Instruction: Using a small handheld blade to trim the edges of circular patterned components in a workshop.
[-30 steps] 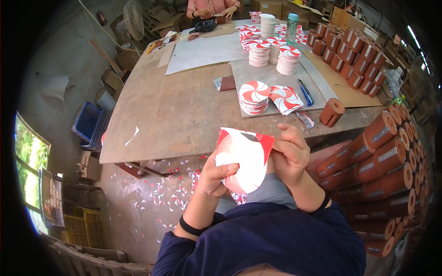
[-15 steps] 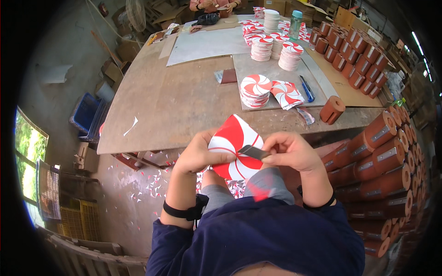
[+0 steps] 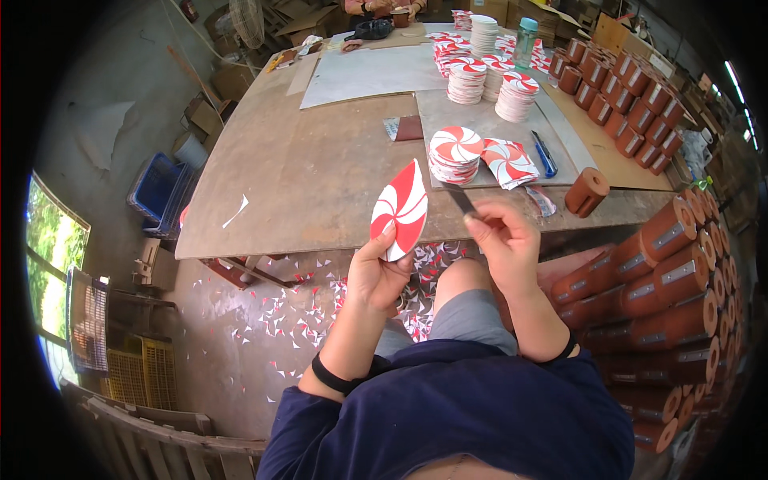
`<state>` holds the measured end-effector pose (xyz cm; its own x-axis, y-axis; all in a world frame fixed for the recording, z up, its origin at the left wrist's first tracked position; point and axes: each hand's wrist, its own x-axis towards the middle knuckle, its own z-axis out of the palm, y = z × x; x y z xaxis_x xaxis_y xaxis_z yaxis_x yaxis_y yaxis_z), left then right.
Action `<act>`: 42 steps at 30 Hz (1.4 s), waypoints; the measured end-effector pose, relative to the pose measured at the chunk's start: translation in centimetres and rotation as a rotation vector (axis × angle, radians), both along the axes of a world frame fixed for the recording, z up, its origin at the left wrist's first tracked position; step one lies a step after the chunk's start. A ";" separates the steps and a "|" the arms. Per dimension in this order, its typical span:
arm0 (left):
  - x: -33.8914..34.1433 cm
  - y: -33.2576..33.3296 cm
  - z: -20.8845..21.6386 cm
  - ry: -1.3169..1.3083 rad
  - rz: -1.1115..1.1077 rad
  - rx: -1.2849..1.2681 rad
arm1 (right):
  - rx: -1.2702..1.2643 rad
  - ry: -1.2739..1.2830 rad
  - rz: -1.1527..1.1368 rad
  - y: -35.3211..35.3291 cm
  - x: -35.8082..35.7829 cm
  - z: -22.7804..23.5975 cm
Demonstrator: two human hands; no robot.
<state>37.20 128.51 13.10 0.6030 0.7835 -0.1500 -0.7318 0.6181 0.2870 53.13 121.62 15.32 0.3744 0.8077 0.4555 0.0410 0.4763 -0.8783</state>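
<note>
Near the front edge of the worktable (image 3: 296, 176), the person's left hand (image 3: 380, 278) pinches a red-and-white swirl piece (image 3: 400, 210) by its lower end, thumb on the patterned face, the pointed top tilted upward. To its right, the right hand (image 3: 506, 240) grips a dark flat blade (image 3: 460, 199) between thumb and curled fingers, apart from the piece. Beyond them, a round stack of swirl discs (image 3: 456, 152) sits beside loose swirl sheets (image 3: 510, 162).

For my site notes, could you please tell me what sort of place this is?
Probably a workshop: swirl-patterned discs stacked on a worktable, rows of brown cylinders, and scraps scattered over the floor.
</note>
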 end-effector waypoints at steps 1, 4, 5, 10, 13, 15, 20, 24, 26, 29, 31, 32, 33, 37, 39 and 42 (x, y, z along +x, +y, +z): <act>0.1 -0.1 0.3 -0.066 -0.011 -0.074 | 0.090 -0.262 -0.230 0.0 0.2 0.0; 0.5 -0.7 0.9 0.006 -0.045 -0.131 | 0.288 -0.570 -0.406 0.2 0.0 0.2; 0.6 -0.7 0.8 0.007 -0.049 -0.131 | 0.426 -0.757 -0.483 0.2 0.0 0.2; 0.3 -0.9 0.1 -0.243 -0.213 -0.064 | 0.537 -0.924 -0.514 0.0 -0.7 1.0; 0.5 -1.5 0.8 -0.194 -0.152 -0.166 | 0.562 -0.968 -0.546 0.1 -0.6 0.9; 0.5 -1.5 0.7 -0.226 -0.189 -0.159 | 0.581 -0.989 -0.573 0.1 -0.7 0.9; 0.5 -1.9 0.9 -0.261 -0.214 -0.180 | 0.617 -0.993 -0.589 0.3 -0.4 0.9; 0.5 -1.9 0.9 -0.275 -0.211 -0.189 | 0.634 -0.980 -0.601 0.6 -0.5 0.8; 0.6 -1.9 0.9 -0.276 -0.199 -0.216 | 0.652 -0.996 -0.627 0.8 -0.5 0.8; 0.5 -2.0 1.0 -0.291 -0.217 -0.226 | 0.665 -1.024 -0.675 1.2 -0.1 0.9; 0.4 -2.1 1.0 -0.266 -0.238 -0.151 | 0.660 -1.036 -0.700 1.3 0.5 1.0; 0.3 -2.1 1.1 -0.266 -0.239 -0.149 | 0.612 -1.015 -0.671 1.2 0.9 1.1; 0.2 -2.1 1.2 -0.232 -0.207 -0.142 | 0.564 -0.994 -0.641 1.2 1.1 1.2; 0.1 -2.0 1.3 -0.218 -0.203 -0.055 | 0.587 -0.953 -0.626 -0.1 0.1 1.8; 0.1 -2.0 1.3 -0.220 -0.206 -0.068 | 0.609 -0.959 -0.558 -0.2 -0.2 1.7; 0.1 -2.0 1.2 -0.233 -0.225 -0.097 | 0.636 -0.973 -0.578 0.0 -0.3 1.6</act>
